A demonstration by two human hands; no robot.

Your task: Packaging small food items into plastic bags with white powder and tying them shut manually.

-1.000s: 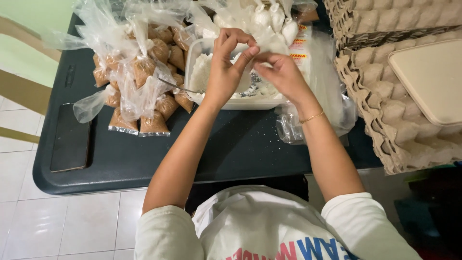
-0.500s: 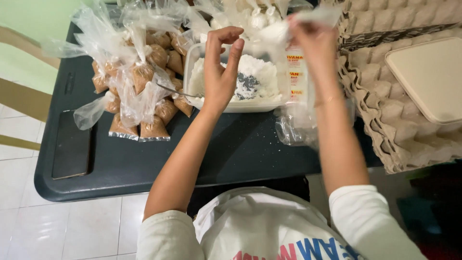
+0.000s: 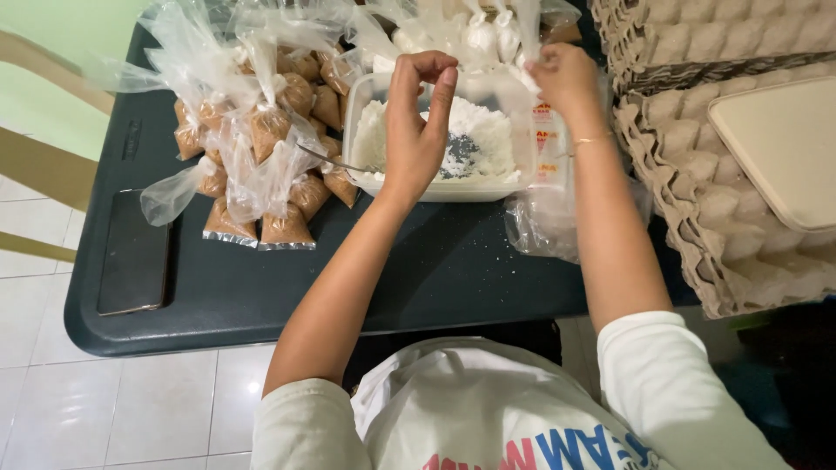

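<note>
Head view: I see my left hand raised over the clear tub of white powder, thumb and forefinger pinched on nothing I can make out. My right hand, nearer the pile of small white-filled bags at the dark worktop's far edge, grips 1 bag's neck. Brown packets lie left.

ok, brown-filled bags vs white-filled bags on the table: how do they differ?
The brown-filled bags hold tan powder; the white-filled bags hold white. The brown-filled bags lie left of the plastic tub; the white-filled bags lie behind it, by the right hand. Both are small clear plastic bags with loose tops.
</note>
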